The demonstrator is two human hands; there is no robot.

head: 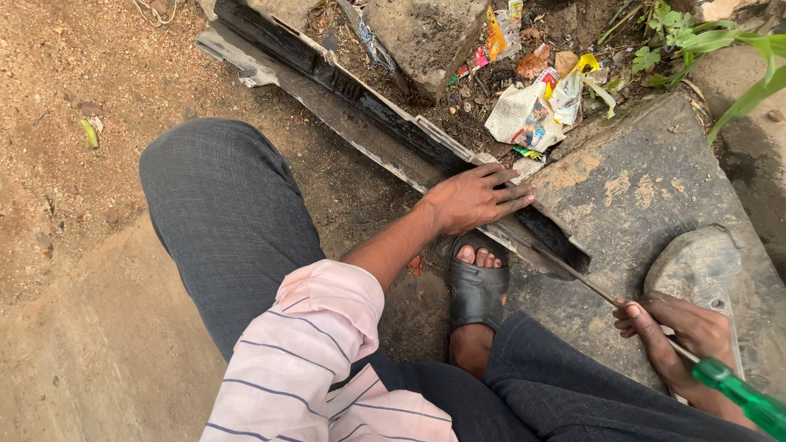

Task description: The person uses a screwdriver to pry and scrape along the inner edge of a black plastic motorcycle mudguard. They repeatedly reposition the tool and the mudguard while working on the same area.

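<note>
My left hand (475, 198) rests flat, fingers spread, on the near end of a long dirty grey-black channel-shaped part (360, 115) that lies diagonally on the ground. My right hand (675, 331) grips a long screwdriver (741, 393) with a green translucent handle. Its thin metal shaft runs up-left, and the tip (547, 255) sits at the broken end of the long part. My foot in a black sandal (477, 286) stands just below that end. My legs are in dark grey trousers, and a pink striped sleeve covers my left arm.
A large flat stone slab (647, 196) lies under the part's end. A grey worn shoe-shaped object (696, 262) sits on the slab by my right hand. Litter and paper scraps (528, 110) and a rock (426, 33) lie behind. Green leaves (720, 49) at top right; bare dirt (74, 205) left.
</note>
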